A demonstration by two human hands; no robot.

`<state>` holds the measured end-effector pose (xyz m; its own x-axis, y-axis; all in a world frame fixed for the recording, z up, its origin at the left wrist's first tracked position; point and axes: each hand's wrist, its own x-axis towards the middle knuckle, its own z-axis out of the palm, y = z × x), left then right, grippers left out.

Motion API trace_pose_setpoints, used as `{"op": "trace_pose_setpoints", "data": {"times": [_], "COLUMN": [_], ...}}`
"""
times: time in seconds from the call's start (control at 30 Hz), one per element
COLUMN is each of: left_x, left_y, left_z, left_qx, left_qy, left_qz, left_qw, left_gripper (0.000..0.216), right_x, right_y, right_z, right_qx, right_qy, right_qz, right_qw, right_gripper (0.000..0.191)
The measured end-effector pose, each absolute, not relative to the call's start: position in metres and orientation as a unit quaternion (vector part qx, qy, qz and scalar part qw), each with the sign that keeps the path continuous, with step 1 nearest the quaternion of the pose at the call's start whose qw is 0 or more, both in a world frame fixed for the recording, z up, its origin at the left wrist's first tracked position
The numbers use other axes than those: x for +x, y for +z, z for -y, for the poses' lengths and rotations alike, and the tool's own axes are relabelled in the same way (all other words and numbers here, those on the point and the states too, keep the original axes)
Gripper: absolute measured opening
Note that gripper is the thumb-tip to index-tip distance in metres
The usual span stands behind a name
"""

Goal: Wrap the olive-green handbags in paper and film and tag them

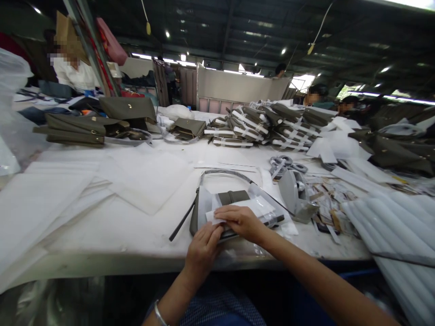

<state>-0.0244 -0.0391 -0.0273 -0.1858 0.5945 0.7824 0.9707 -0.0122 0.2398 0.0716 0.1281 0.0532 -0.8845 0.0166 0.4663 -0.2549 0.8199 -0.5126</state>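
Observation:
An olive-grey handbag (234, 196) lies on the table in front of me, partly covered by clear and white wrapping. Its strap (222, 172), wrapped in a pale cover, arches away behind it. A loose dark strap end (183, 222) sticks out on the left. My right hand (242, 222) lies across the bag, its fingers pressed together on a folded white sheet (260, 207). Close beside it, my left hand (204, 244) has its fingers curled at the bag's near edge; the fingertips are partly hidden.
White foam sheets (61, 194) spread over the left side. Olive bags (78, 127) stand at the back left, and wrapped bags (244, 127) are piled behind. A tape dispenser (294, 194), scraps (335, 203) and padded white wrap (390, 226) lie right. Other people sit farther off.

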Motion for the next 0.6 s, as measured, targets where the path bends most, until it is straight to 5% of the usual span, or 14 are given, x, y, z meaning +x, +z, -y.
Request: {"op": "trace_pose_setpoints", "data": {"times": [0.4, 0.6], "left_x": [-0.022, -0.024], "left_y": [-0.016, -0.016], "left_z": [0.041, 0.040], "left_qx": [-0.573, -0.605], "left_qy": [-0.401, -0.382], "left_qz": [0.692, 0.668], "left_qw": [0.178, 0.204], "left_gripper": [0.072, 0.059], "right_x": [0.088, 0.099], "right_y": [0.039, 0.048], "right_z": [-0.116, -0.108], "right_qx": [0.085, 0.122], "right_qy": [0.206, 0.173], "right_qz": [0.921, 0.922], "right_qw": [0.319, 0.324], "right_gripper": [0.036, 0.022]}}
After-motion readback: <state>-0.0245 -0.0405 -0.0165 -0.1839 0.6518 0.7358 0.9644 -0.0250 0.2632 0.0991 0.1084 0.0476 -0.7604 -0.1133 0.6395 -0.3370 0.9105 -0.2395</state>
